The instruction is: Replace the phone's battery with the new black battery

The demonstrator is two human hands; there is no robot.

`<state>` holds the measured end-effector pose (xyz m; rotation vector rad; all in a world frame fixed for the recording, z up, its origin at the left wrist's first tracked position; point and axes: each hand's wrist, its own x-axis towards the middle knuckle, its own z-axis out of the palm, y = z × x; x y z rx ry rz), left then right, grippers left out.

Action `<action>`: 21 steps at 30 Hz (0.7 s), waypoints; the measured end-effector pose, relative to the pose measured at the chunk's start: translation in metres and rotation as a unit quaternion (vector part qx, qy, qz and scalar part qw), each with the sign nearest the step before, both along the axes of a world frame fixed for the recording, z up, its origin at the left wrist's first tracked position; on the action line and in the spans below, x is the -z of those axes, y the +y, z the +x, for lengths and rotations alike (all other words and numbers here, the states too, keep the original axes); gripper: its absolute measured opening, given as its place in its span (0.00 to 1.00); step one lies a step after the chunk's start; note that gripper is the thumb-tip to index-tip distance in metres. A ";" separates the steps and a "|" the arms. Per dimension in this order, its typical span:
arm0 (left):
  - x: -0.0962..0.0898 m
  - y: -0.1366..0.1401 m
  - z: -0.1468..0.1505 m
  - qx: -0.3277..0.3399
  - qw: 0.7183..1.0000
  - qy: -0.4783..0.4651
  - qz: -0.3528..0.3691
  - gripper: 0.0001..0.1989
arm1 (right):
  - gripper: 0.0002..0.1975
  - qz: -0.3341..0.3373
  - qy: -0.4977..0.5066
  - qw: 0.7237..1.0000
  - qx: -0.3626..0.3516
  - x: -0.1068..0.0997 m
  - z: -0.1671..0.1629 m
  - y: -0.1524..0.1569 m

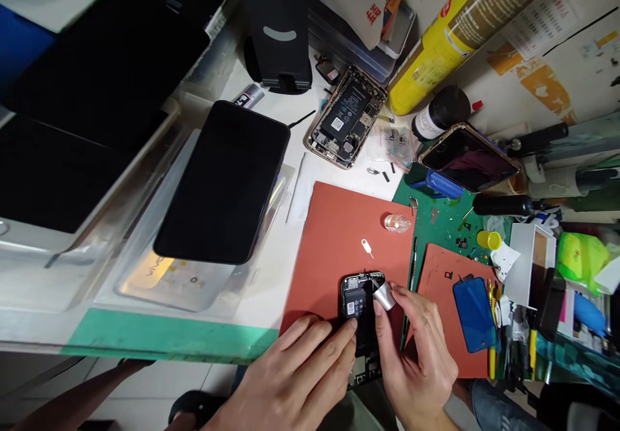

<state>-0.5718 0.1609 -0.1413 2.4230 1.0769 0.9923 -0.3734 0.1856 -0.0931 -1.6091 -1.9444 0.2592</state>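
Observation:
An opened phone (359, 327) with its battery and inner parts exposed lies on the reddish mat (334, 237). My left hand (303, 369) rests along its left edge, fingers stretched out and the index fingertip on the phone; the thumb is hidden. Between the thumb and fingers of my right hand (419, 347) is a small silver, cylinder-like piece (384, 295), tilted over the phone's upper right corner. A thin tip near it touches or hovers over the phone; I cannot tell which. Above the phone lie a SIM eject pin (367, 247) and a small glass bottle (397, 223).
Another opened phone (346, 117) lies at the back. A large black-screened device (223, 182) rests on a clear case at left. A yellow spray can (445, 37) leans behind. At right are a second red mat (443, 269), a blue phone-shaped panel (475, 315) and scattered tools.

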 end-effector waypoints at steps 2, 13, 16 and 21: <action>0.000 0.000 0.000 -0.001 1.000 -0.003 0.000 0.16 | 0.25 0.005 -0.002 1.000 0.004 0.000 0.000 0.000; 0.001 0.001 0.000 0.009 1.000 -0.005 -0.017 0.16 | 0.23 0.017 -0.017 0.999 0.023 -0.003 0.001 0.002; 0.001 0.000 -0.001 0.008 1.000 -0.006 -0.017 0.16 | 0.22 0.016 -0.022 0.999 0.028 -0.003 0.001 0.001; 0.003 -0.003 -0.001 0.012 1.000 -0.002 -0.018 0.15 | 0.20 0.022 -0.025 0.999 0.043 -0.003 0.002 0.000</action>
